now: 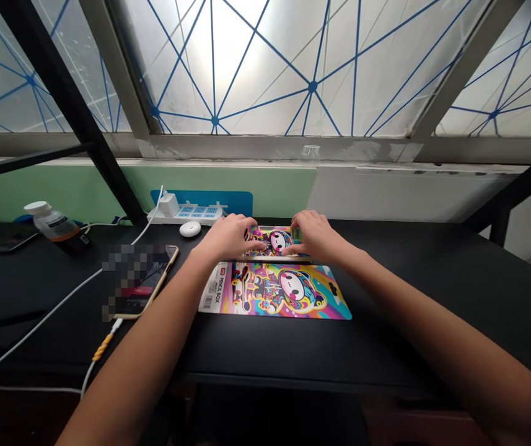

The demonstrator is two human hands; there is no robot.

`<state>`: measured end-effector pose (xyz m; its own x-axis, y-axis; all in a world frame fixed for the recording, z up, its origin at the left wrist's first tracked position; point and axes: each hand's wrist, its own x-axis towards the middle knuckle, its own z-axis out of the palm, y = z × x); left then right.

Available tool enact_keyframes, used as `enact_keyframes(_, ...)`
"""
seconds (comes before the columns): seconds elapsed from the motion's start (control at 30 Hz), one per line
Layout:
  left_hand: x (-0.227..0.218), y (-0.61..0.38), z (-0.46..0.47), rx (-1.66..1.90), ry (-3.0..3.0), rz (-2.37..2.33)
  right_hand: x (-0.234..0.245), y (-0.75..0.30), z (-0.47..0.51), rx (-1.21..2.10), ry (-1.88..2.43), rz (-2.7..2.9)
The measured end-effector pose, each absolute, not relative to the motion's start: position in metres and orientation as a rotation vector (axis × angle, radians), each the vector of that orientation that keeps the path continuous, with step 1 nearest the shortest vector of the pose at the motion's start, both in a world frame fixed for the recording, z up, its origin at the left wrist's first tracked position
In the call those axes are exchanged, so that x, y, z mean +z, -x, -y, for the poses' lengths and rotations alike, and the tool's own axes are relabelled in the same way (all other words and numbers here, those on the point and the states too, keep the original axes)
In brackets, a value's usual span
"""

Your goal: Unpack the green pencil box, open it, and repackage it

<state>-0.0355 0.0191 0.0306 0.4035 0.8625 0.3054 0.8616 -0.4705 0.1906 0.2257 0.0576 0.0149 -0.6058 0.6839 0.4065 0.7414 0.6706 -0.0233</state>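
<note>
A colourful pencil box (275,241) with a cartoon panda print lies on the black desk (432,297), just behind its flat printed card sleeve (277,291) marked "PENCIL BOX". My left hand (228,237) is curled over the box's left end, fingers gripping it. My right hand (315,236) is curled over the right end in the same way. Most of the box's edges are hidden under my fingers.
A phone (139,280) on a white charging cable (37,322) lies to the left. Behind it are a white earbud case (189,228), a power strip (191,212) with a plug, and a bottle (56,225) lying on its side. A window runs along the back.
</note>
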Motion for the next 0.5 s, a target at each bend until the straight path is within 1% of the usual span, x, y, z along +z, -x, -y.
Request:
enact_keyframes(0.17, 0.044, 0.043, -0.004, 0.737, -2.632, -1.494, 0.025, -0.224, -0.033, -0.36, 0.934, 2.444)
enact_keyframes(0.3, 0.053, 0.038, 0.044, 1.067, -2.886, -1.372, 0.04, -0.233, 0.006, -0.498, 0.763, 2.337)
enact_keyframes(0.37, 0.049, 0.038, 0.073, 1.169, -2.956, -1.376, 0.041, -0.239, 0.034, -0.61, 0.667, 2.279)
enact_keyframes(0.5, 0.02, 0.041, 0.119, 1.126, -2.896, -1.463, 0.018, -0.246, 0.082, -0.687, 0.694, 2.403)
